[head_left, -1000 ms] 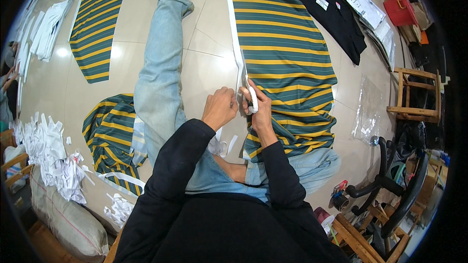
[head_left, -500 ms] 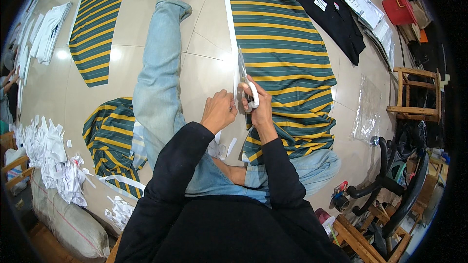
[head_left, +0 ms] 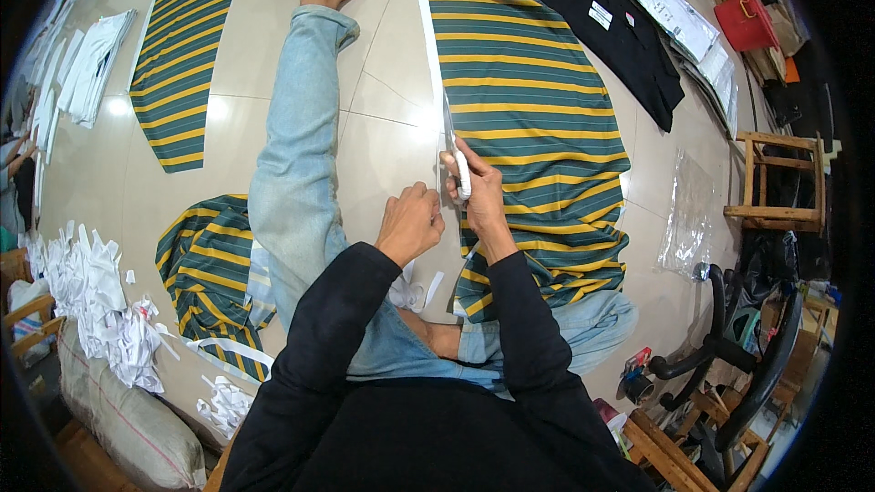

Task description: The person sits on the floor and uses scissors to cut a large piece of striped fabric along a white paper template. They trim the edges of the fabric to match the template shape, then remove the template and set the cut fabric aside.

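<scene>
My right hand (head_left: 478, 193) is closed round a pair of scissors (head_left: 462, 175) with white-wrapped handles. Their blades point away from me along the white left edge of a green and yellow striped cloth (head_left: 519, 96), which lies on the floor and bunches up by my bent leg. Just left of the scissors is my left hand (head_left: 409, 222), its fingers curled together; whatever they may hold is hidden. White scraps (head_left: 412, 290) lie below that hand, between my legs.
Another striped piece (head_left: 178, 64) lies at far left, and a crumpled one (head_left: 208, 260) beside my outstretched leg. White offcuts (head_left: 96, 305) heap at left above a sack (head_left: 132, 410). A black garment (head_left: 606, 32), clear plastic (head_left: 685, 214) and wooden stool (head_left: 775, 178) are at right.
The scissors have turned in my right hand, their handle loop now looking narrower. My left hand sits slightly nearer to me. Both hands stay beside the cloth's white edge.
</scene>
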`<state>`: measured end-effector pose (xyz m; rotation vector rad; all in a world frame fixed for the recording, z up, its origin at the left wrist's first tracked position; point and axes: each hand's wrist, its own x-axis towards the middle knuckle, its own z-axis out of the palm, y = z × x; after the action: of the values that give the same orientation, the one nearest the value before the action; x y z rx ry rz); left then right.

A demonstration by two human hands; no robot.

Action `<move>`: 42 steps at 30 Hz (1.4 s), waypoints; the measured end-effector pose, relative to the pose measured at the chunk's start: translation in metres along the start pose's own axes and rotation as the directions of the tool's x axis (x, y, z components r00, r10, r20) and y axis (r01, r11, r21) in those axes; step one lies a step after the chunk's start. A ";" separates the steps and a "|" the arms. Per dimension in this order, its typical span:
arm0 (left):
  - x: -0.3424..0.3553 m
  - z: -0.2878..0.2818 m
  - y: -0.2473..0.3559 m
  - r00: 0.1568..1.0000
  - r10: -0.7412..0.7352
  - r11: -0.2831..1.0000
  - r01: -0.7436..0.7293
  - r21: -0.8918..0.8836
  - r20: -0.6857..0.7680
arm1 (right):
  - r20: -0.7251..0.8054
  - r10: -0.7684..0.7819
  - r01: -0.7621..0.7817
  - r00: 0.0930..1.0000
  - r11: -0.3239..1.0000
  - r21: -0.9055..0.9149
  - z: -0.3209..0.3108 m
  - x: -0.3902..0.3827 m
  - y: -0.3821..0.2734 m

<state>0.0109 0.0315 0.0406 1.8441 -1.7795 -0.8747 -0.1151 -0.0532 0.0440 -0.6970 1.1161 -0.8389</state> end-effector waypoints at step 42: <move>0.002 -0.002 0.002 0.999 0.004 0.999 -0.006 0.047 0.040 | -0.004 -0.045 0.045 0.999 0.998 0.033 0.029 0.081 -0.035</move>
<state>0.0110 0.0295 0.0425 1.8632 -1.8434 -0.8807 -0.0785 -0.1386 0.0430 -0.6957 1.0901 -0.8952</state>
